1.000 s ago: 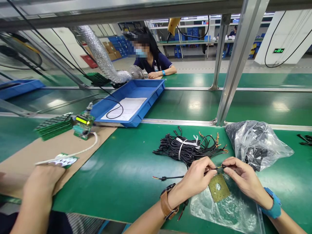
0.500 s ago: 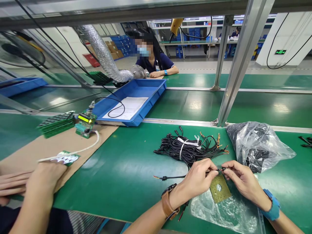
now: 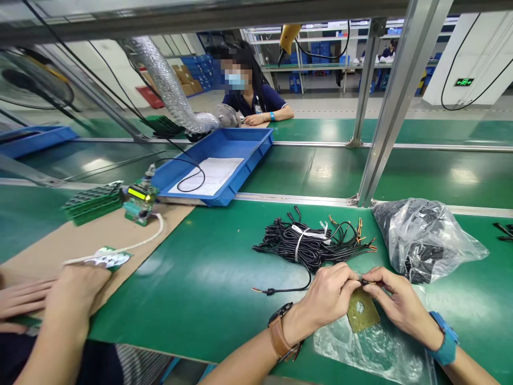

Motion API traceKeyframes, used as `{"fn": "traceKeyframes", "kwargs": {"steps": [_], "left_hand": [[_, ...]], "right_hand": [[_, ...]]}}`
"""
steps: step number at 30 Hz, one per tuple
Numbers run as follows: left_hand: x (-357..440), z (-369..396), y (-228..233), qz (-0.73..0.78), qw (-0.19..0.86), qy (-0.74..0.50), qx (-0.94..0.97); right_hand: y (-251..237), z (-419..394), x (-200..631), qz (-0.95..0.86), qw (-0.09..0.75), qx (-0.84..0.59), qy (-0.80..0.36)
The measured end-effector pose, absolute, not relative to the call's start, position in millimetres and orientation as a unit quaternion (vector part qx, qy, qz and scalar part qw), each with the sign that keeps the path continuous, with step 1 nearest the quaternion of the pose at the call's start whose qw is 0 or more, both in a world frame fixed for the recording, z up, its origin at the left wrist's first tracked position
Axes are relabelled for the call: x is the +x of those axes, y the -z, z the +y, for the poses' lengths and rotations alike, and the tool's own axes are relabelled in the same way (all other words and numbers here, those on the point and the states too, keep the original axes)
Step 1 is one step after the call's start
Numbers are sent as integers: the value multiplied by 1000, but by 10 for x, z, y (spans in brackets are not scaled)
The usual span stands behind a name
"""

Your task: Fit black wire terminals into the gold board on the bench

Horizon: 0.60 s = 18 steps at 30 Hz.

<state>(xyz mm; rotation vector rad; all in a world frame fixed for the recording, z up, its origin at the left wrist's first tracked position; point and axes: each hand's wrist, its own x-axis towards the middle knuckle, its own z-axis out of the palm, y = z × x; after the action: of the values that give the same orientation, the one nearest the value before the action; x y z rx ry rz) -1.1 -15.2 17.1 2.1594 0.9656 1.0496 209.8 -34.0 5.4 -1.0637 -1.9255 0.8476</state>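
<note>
My left hand and my right hand pinch a thin black cable between their fingertips, held just above a square olive-green pad with a round hole. The cable trails left across the green mat and ends in red and yellow leads. Behind my hands lies a bundle of black cables tied with a white strap. The pad rests on a clear plastic bag.
A crumpled plastic bag of black parts sits at the right. A blue tray lies beyond the mat. A co-worker's hand at the left rests by a small circuit board on cardboard. Stacked green boards stand farther left. An aluminium post rises behind.
My two hands have drawn closer together on the cable, and its free end has curled slightly. A second co-worker's hand has come into view at the far left.
</note>
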Motion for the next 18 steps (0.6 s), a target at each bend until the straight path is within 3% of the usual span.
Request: {"fn": "traceKeyframes", "kwargs": {"steps": [9, 18], "left_hand": [[-4, -137, -88, 361, 226, -324, 845], [-15, -37, -267, 390, 405, -316, 765]], "right_hand": [[-61, -362, 1993, -813, 370, -355, -275], [-89, -354, 2067, -753, 373, -434, -326]]}}
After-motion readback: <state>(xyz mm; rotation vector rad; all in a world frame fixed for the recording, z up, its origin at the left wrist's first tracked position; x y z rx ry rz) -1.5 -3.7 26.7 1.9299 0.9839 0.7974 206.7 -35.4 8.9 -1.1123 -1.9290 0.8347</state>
